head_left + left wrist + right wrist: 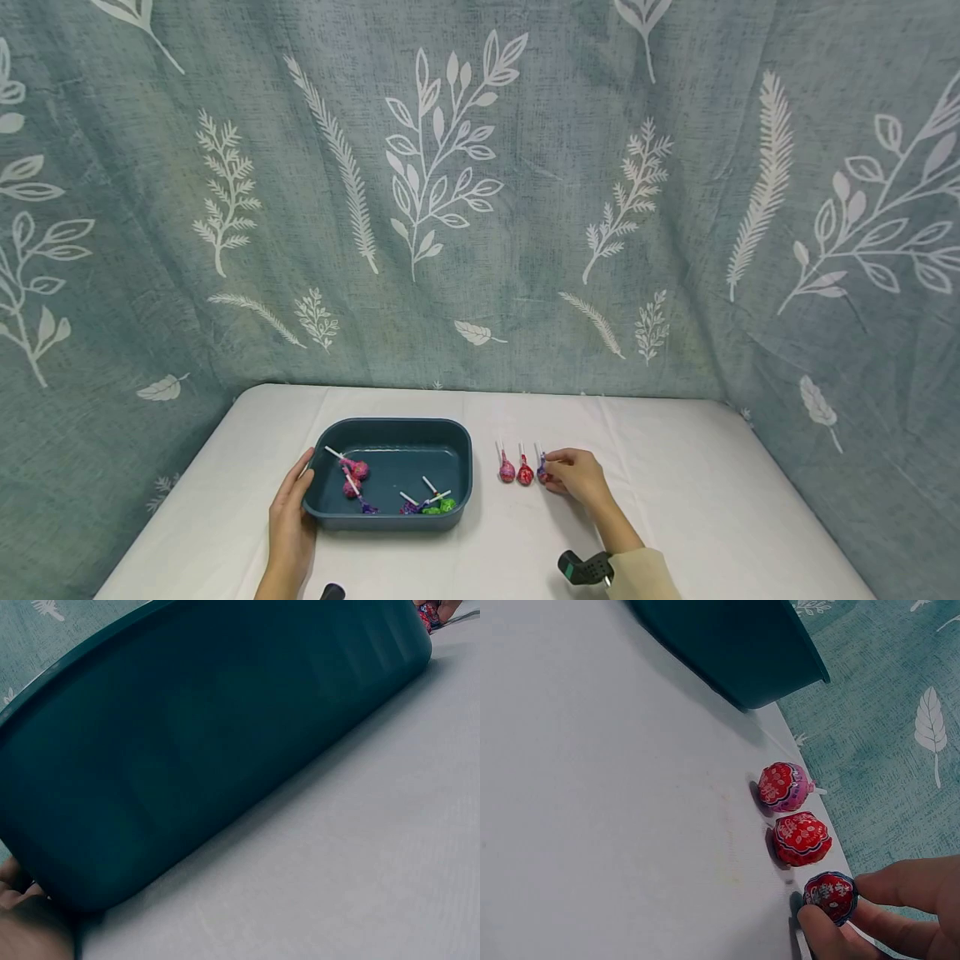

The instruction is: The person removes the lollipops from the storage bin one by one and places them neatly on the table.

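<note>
A purple-blue lollipop is pinched between the thumb and fingers of my right hand; its red-printed ball shows plainly in the right wrist view. Left of it in a row lie a red lollipop and a pink one, sticks pointing away. My left hand rests against the left end of a dark teal bin, fingers extended along its outer wall. Inside the bin, pink lollipops lie on the left, and purple and green ones at the front right.
A white cloth covers the table. Behind it hangs a blue-green curtain with white leaf prints, which also runs along both sides. A black wrist device sits by the right sleeve.
</note>
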Action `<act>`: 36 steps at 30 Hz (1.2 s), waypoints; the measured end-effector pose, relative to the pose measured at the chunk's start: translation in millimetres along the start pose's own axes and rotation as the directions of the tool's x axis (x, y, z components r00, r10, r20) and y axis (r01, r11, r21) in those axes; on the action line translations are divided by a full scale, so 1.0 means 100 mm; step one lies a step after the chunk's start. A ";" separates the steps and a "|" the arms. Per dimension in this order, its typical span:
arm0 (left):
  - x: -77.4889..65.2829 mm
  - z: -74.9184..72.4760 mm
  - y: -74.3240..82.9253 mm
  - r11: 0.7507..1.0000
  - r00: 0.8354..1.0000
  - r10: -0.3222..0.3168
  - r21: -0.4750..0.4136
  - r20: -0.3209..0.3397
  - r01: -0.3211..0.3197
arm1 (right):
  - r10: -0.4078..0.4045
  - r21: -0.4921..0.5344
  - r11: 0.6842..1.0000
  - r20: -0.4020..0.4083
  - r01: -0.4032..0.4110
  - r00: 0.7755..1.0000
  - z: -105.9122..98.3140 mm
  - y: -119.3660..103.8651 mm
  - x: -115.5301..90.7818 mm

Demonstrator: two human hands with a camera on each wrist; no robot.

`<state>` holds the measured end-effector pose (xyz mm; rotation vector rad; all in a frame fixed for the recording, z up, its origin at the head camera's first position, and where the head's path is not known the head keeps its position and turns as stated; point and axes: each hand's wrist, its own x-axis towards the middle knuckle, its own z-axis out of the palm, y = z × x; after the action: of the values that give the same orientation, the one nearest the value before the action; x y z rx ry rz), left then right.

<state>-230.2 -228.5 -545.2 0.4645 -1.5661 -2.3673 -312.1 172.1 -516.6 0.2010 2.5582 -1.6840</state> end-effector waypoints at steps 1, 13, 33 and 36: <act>0.00 0.00 0.00 1.000 1.000 0.000 0.001 0.001 0.000 | -0.001 -0.004 1.000 0.000 0.001 1.000 0.00 0.00 0.00; 0.02 0.00 0.00 1.000 1.000 -0.006 -0.001 0.015 0.006 | -0.034 -0.047 0.998 -0.006 0.034 0.999 0.03 0.00 -0.01; 0.02 -0.01 0.00 1.000 1.000 -0.020 -0.009 0.019 0.021 | -0.029 -0.047 0.998 -0.035 0.028 0.999 0.05 0.04 0.01; 0.02 -0.01 0.00 1.000 1.000 -0.021 -0.015 0.016 0.021 | -0.027 -0.037 0.999 -0.037 0.026 0.999 0.05 0.05 0.01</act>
<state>-231.3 -230.5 -545.4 0.4624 -1.5560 -2.4023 -312.0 169.9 -522.9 0.1993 2.6279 -1.6569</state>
